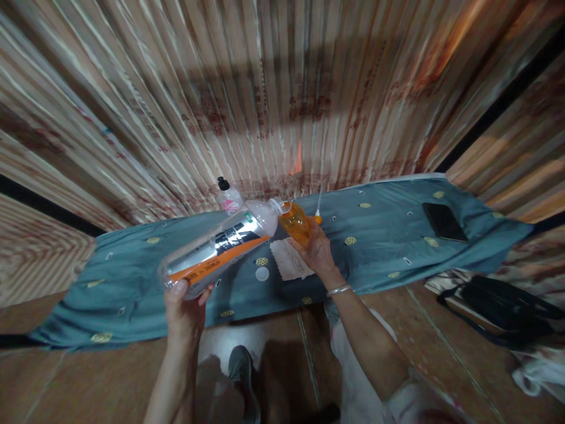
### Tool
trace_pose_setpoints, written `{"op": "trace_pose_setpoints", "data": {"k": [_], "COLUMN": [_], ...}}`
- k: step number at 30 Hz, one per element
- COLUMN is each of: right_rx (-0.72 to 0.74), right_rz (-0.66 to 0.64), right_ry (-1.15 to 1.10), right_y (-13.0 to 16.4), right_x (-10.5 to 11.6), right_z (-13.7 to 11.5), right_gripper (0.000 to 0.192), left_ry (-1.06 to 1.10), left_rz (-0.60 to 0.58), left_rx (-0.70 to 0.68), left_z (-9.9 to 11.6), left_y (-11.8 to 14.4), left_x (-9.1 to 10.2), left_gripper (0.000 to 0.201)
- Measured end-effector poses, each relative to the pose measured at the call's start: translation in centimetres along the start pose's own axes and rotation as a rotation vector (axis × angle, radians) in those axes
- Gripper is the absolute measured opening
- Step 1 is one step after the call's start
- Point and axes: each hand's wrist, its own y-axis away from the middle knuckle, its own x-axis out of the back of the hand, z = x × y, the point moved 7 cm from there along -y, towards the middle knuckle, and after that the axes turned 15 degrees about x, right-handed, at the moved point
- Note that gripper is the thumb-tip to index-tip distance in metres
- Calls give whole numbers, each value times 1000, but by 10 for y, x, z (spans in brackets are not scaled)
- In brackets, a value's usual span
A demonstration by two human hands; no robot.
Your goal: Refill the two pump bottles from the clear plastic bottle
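My left hand (188, 306) grips the base of a large clear plastic bottle (220, 250) with a silver and orange label. The bottle is tilted, its neck up and to the right. My right hand (316, 250) is wrapped round a small orange bottle (295, 224), whose mouth meets the large bottle's neck. Whether liquid is flowing between them I cannot tell. Behind my right hand stands an orange pump top (318, 217) with its tube upward. A white round cap (262, 274) and a pale cloth piece (291, 259) lie below the bottles on the cloth.
A clear bottle with a black top (230, 199) stands at the back. The blue-green patterned cloth (141, 265) covers a narrow table, with a black phone (444, 222) at its right. A dark bag (498, 306) sits at the lower right. Striped sheeting (265, 88) hangs behind.
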Motion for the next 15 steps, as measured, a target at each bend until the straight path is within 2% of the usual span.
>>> {"op": "trace_pose_setpoints", "data": {"k": [9, 15], "right_rx": [10, 21], "right_rz": [-14, -14], "right_ry": [-23, -26], "right_y": [3, 2], "right_x": [-2, 0], "right_z": [2, 1], "right_gripper": [73, 72], "left_ry": [37, 37], "left_rz": [-1, 38], "left_rx": [22, 35], "left_z": [-2, -3], "left_y": [-3, -3], "left_x": [2, 1], "left_gripper": [51, 48]}}
